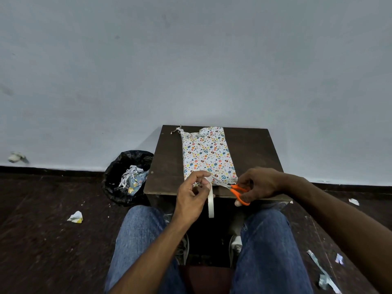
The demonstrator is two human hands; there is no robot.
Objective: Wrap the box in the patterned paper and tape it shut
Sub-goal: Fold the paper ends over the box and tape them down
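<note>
The box (206,154), wrapped in patterned paper, lies on the dark table (250,149). At its 6 o'clock end the left hand (192,197) pinches a tape roll (210,203) while the right hand (258,183) grips orange scissors (238,190). At 9 o'clock, a black bin (125,177) holds paper scraps (132,180).

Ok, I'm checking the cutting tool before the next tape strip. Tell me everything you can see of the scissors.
The scissors have bright orange handle loops, plastic by the look, and short grey blades. The right hand grips them, fingers through the loops. They lie near level over the table's near edge, blades pointing left toward the near end of the wrapped box and the tape pinched by the left hand. Whether the blades are open or touch the tape is too small to tell.
</note>
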